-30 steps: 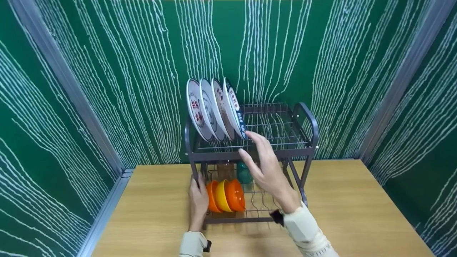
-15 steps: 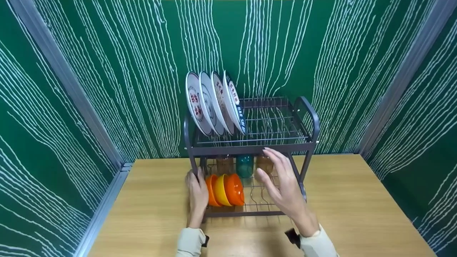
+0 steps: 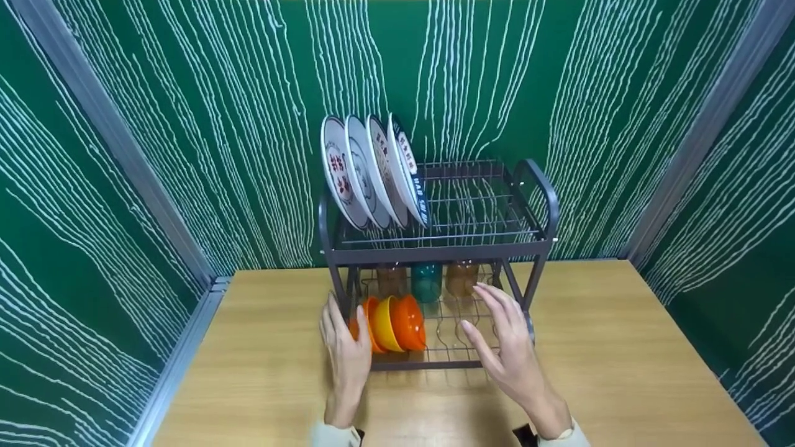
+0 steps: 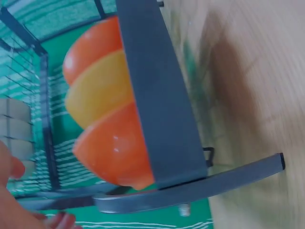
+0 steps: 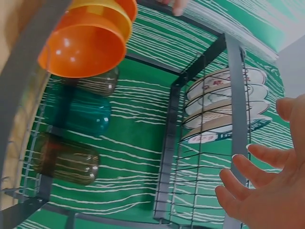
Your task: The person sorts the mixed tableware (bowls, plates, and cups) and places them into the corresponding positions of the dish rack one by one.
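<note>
My left hand (image 3: 348,360) is beside the left front post of a dark two-tier dish rack (image 3: 435,253), fingers extended and holding nothing. Close to its thumb, an orange bowl (image 3: 371,326), a yellow bowl (image 3: 386,326) and another orange bowl (image 3: 408,326) stand on edge in the lower tier. My right hand (image 3: 512,360) hovers in front of the rack's lower right side, fingers spread and palm bare; in the right wrist view, the fingers (image 5: 259,174) overlap a rack bar. Several patterned plates (image 3: 338,171) stand upright on the left of the upper tier.
Behind the bowls, a teal glass (image 3: 427,285) sits between two brownish glasses, the right one (image 3: 463,279) near the rack's right leg. The rack stands on a wooden table (image 3: 261,372). Green walls (image 3: 248,124) with white lines enclose the back and sides.
My right hand has moved from the rightmost plate down and right, toward me. My left hand has come away from the rack's left post and shifted slightly nearer to me.
</note>
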A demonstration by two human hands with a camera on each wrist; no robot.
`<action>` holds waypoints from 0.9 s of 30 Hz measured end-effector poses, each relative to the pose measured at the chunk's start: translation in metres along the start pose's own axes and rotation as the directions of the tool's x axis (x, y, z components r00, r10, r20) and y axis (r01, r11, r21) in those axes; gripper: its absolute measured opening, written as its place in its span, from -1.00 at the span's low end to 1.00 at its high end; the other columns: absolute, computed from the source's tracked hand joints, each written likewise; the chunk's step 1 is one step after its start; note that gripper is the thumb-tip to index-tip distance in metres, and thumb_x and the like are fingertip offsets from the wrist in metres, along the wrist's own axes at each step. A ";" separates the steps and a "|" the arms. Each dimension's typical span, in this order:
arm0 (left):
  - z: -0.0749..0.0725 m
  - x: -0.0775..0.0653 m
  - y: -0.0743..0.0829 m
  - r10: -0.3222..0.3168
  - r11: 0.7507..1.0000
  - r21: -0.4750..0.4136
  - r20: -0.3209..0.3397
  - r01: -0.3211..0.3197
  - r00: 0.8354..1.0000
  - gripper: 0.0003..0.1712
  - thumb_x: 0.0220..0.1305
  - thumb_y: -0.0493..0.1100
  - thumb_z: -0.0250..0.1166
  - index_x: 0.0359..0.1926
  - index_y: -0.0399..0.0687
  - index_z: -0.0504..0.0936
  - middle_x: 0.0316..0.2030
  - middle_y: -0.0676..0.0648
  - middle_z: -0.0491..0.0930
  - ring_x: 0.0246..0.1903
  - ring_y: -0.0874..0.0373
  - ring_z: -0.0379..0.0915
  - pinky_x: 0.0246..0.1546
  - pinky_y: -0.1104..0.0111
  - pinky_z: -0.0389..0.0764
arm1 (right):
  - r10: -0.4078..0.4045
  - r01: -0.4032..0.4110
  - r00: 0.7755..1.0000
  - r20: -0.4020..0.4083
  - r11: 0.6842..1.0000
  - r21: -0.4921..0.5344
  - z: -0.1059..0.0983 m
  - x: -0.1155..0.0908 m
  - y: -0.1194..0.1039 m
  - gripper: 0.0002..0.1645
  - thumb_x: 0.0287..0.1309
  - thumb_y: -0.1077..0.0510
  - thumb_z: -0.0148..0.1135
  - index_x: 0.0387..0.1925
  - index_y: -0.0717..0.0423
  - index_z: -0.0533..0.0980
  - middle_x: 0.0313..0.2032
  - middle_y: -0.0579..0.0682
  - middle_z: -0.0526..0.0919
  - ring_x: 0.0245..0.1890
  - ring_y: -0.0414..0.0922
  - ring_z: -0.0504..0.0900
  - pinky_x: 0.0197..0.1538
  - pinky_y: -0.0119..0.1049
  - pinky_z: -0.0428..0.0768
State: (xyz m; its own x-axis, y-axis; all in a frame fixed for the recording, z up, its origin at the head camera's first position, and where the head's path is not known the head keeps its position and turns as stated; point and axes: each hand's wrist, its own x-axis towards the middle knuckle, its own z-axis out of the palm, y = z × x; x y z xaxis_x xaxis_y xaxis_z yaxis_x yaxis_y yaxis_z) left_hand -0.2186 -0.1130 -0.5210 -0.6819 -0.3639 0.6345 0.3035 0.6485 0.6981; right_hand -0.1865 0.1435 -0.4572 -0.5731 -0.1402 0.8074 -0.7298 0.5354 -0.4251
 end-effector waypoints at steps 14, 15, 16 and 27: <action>-0.024 -0.054 0.012 0.063 0.961 0.256 0.173 -0.107 0.983 -0.15 0.24 0.14 0.20 0.43 -0.09 0.13 0.38 -0.22 0.12 0.37 -0.21 -0.10 0.32 -0.11 -0.03 | 0.085 -0.078 0.995 0.053 0.989 -0.127 -0.003 -0.056 0.015 -0.24 0.15 0.01 0.27 0.34 0.13 0.27 0.32 0.12 0.27 0.32 0.13 0.17 0.29 0.21 0.11; -0.025 -0.058 0.012 0.058 0.959 0.263 0.189 -0.107 0.980 -0.16 0.26 0.15 0.19 0.44 -0.07 0.12 0.39 -0.23 0.11 0.37 -0.22 -0.12 0.33 -0.12 -0.05 | 0.097 -0.087 0.993 0.064 0.987 -0.138 -0.004 -0.060 0.015 -0.23 0.14 0.02 0.28 0.34 0.14 0.27 0.32 0.13 0.26 0.32 0.13 0.16 0.29 0.22 0.11; -0.027 -0.061 0.011 0.055 0.957 0.268 0.206 -0.110 0.977 -0.16 0.27 0.16 0.17 0.44 -0.05 0.11 0.39 -0.23 0.10 0.37 -0.23 -0.13 0.33 -0.12 -0.07 | 0.108 -0.096 0.991 0.076 0.984 -0.149 -0.004 -0.065 0.016 -0.22 0.13 0.02 0.29 0.34 0.15 0.26 0.32 0.14 0.25 0.32 0.15 0.16 0.28 0.24 0.11; -0.029 -0.105 0.000 0.141 0.904 0.349 0.300 -0.246 0.944 -0.10 0.13 0.17 0.28 0.41 -0.05 0.18 0.40 -0.23 0.05 0.32 -0.34 -0.06 0.37 0.02 -0.42 | 0.319 -0.256 0.925 0.208 0.925 -0.280 0.001 -0.106 0.023 -0.06 0.12 -0.09 0.31 0.43 0.04 0.10 0.37 0.18 0.11 0.35 0.18 0.05 0.20 0.39 0.09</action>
State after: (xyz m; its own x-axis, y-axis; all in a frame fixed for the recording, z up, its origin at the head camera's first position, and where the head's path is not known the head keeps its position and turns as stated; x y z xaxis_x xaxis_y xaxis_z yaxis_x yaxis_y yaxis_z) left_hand -0.1270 -0.0941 -0.5779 -0.7998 -0.0513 0.5980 0.2100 0.9095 0.3589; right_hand -0.1422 0.1701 -0.5531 -0.8403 -0.1323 0.5258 -0.4241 0.7645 -0.4854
